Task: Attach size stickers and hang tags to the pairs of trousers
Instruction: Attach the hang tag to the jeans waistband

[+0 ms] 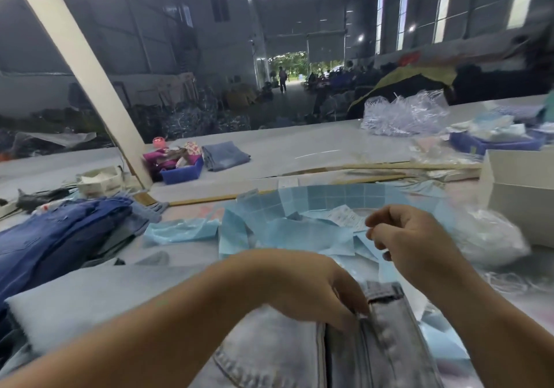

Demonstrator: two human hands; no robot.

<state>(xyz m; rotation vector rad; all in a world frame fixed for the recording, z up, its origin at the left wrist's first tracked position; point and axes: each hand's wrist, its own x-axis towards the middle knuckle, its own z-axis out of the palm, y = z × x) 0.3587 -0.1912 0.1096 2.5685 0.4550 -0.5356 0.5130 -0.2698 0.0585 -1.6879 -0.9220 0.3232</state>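
A pale washed pair of jeans lies in front of me with its waistband and belt loop toward the far side. My left hand pinches the waistband edge beside the belt loop. My right hand hovers above the far end of the waistband with fingers curled; whether it pinches something small I cannot tell. Just beyond both hands lies a heap of light blue sticker backing sheets with white hang tags among them.
A stack of dark blue jeans lies at the left. A blue tray and folded jeans sit further back, by a slanted white post. Clear plastic bags, a white box and another blue tray stand on the right.
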